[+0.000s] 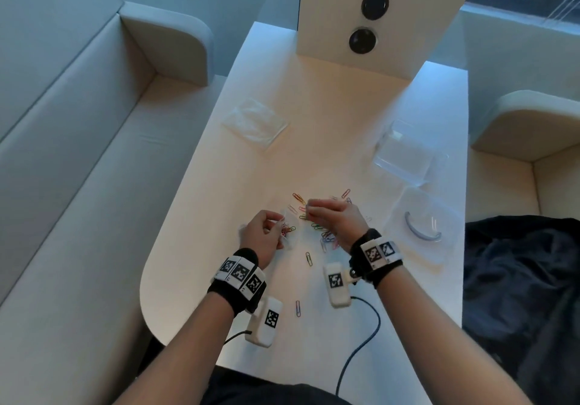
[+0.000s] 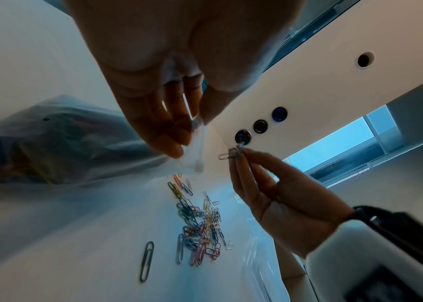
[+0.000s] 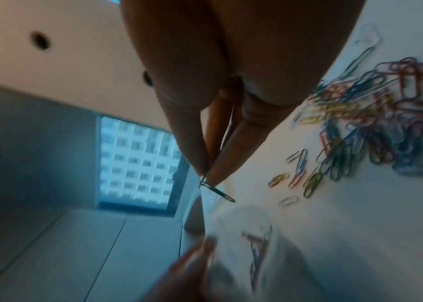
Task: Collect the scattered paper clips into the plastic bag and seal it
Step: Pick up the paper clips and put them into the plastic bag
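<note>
My left hand (image 1: 277, 221) pinches the rim of a small clear plastic bag (image 1: 288, 232) held just above the white table (image 1: 345, 122); several coloured clips lie inside the bag. In the left wrist view the left fingers (image 2: 177, 132) grip the bag's mouth strip, and the bag (image 2: 50, 143) hangs to the left. My right hand (image 1: 309, 210) pinches a few paper clips (image 2: 231, 154) right beside the bag's mouth. The held clips (image 3: 217, 189) stick out below the right fingertips. A pile of loose clips (image 1: 326, 232) lies under the right hand.
Single clips (image 1: 309, 258) (image 1: 298, 308) lie nearer me. Spare clear bags (image 1: 255, 122) sit far left, a clear plastic box (image 1: 405, 153) and a lid with a grey ring (image 1: 422, 225) at right. A white panel with black buttons (image 1: 367, 6) stands behind. Dark cloth (image 1: 518, 279) lies off the right edge.
</note>
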A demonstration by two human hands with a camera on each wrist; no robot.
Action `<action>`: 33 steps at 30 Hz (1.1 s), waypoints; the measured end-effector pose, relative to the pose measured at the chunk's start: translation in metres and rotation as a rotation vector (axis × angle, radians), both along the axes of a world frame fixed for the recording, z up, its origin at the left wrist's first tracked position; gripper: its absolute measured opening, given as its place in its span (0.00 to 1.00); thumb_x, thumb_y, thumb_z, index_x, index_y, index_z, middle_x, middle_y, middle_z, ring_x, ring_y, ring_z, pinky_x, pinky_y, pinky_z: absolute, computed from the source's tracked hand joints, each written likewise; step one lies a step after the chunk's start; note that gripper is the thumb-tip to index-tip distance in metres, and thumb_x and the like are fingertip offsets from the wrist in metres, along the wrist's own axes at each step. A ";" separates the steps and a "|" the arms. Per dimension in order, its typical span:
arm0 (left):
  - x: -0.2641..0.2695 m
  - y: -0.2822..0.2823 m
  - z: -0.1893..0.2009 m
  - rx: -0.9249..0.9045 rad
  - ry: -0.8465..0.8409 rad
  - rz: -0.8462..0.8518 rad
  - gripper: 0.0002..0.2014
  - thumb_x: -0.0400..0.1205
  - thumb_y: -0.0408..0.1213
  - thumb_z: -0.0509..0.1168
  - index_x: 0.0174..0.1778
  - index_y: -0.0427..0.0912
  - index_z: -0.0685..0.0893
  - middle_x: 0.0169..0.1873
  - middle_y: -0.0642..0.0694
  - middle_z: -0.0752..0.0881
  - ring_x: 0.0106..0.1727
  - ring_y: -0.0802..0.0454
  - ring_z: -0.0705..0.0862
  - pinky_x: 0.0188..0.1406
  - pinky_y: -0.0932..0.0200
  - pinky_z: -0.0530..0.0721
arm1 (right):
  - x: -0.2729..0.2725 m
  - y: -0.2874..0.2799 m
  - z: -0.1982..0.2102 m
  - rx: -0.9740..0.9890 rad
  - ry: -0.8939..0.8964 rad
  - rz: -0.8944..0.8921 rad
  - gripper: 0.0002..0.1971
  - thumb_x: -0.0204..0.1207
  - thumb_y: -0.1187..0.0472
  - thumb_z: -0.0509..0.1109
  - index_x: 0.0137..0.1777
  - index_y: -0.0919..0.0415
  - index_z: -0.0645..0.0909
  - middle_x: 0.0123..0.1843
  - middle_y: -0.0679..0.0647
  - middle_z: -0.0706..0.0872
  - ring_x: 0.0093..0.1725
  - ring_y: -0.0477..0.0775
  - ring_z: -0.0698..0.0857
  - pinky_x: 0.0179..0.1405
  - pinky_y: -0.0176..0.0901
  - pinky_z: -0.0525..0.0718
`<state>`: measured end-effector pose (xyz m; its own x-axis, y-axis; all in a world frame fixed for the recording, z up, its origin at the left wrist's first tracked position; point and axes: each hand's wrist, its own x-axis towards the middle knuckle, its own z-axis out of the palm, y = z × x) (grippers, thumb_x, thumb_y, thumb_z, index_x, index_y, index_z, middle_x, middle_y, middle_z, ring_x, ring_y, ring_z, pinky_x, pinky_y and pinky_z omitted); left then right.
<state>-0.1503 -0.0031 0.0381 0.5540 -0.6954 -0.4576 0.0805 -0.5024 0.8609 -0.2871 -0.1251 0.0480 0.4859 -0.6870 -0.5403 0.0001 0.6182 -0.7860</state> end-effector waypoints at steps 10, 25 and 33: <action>-0.010 0.000 0.006 -0.008 0.015 -0.036 0.03 0.86 0.34 0.63 0.51 0.44 0.82 0.41 0.39 0.87 0.32 0.49 0.84 0.38 0.54 0.87 | 0.014 0.031 0.004 -0.738 0.502 0.595 0.10 0.79 0.62 0.69 0.55 0.57 0.90 0.48 0.49 0.92 0.44 0.41 0.87 0.47 0.25 0.81; 0.005 0.012 0.015 -0.048 0.045 0.011 0.04 0.86 0.31 0.63 0.49 0.42 0.82 0.39 0.46 0.84 0.34 0.50 0.83 0.27 0.68 0.83 | -0.055 -0.047 -0.068 -1.073 1.165 1.076 0.46 0.70 0.70 0.70 0.83 0.46 0.49 0.86 0.52 0.46 0.83 0.64 0.53 0.71 0.68 0.75; -0.001 0.010 0.003 -0.022 0.055 -0.024 0.04 0.85 0.33 0.64 0.47 0.46 0.82 0.39 0.42 0.85 0.33 0.47 0.84 0.41 0.50 0.88 | -0.069 -0.006 -0.087 -1.239 1.089 0.744 0.15 0.78 0.71 0.65 0.64 0.63 0.82 0.64 0.61 0.82 0.62 0.63 0.80 0.60 0.50 0.84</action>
